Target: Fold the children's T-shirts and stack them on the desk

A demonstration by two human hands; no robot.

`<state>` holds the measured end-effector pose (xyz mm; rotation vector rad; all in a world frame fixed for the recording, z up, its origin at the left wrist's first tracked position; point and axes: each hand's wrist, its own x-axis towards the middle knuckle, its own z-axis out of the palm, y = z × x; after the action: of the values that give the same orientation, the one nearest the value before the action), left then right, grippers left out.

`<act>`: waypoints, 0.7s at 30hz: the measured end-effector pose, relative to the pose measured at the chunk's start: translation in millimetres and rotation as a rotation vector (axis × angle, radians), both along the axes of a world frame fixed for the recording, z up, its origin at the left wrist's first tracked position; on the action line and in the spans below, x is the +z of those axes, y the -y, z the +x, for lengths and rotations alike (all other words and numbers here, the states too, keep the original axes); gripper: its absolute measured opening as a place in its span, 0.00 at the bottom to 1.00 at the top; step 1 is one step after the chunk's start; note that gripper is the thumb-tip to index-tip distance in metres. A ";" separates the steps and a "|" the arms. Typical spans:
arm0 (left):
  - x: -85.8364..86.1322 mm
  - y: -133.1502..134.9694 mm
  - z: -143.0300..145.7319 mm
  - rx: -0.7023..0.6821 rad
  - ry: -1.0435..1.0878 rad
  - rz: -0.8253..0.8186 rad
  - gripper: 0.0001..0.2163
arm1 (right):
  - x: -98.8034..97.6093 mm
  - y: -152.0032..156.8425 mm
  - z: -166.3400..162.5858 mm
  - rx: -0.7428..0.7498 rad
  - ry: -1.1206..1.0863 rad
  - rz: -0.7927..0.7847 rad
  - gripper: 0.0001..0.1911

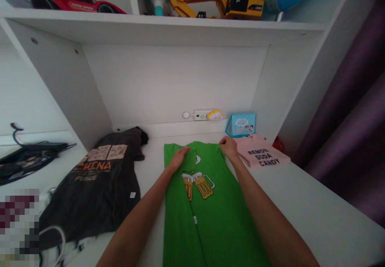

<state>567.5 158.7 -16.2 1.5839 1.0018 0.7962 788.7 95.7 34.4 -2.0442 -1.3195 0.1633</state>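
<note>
A green T-shirt (222,219) printed with beer mugs lies on the white desktop in front of me. Its left side is folded inward, and the folded edge with a small white tag runs down the middle, partly covering the left mug. My left hand (179,158) rests on the folded part near the top, fingers stretched out together and lying flat. At the upper right corner of the green cloth, my right hand (229,146) pinches the fabric between thumb and fingers.
A dark grey T-shirt (105,195) lies spread to the left, near a black hanger (18,136). Behind my right hand are a folded pink shirt (255,154) and a blue desk calendar (242,124). A power strip (201,115) sits at the back wall; a shelf (168,28) with toys overhangs.
</note>
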 end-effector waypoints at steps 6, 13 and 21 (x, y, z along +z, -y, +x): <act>10.7 -14.9 -9.1 0.043 0.225 -0.387 0.28 | 7.2 4.5 -128.5 0.400 0.309 0.073 0.18; 8.9 -21.0 -3.8 0.078 0.248 -0.520 0.15 | 18.4 98.2 -127.7 0.743 0.313 -0.034 0.15; -0.6 -27.5 3.0 0.148 0.194 -0.438 0.05 | -41.4 245.4 -22.0 0.356 -0.014 -0.309 0.21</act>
<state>570.5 186.1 -16.7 1.0491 1.0736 0.7530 766.7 -149.7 -6.9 -2.0273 -1.7294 0.5718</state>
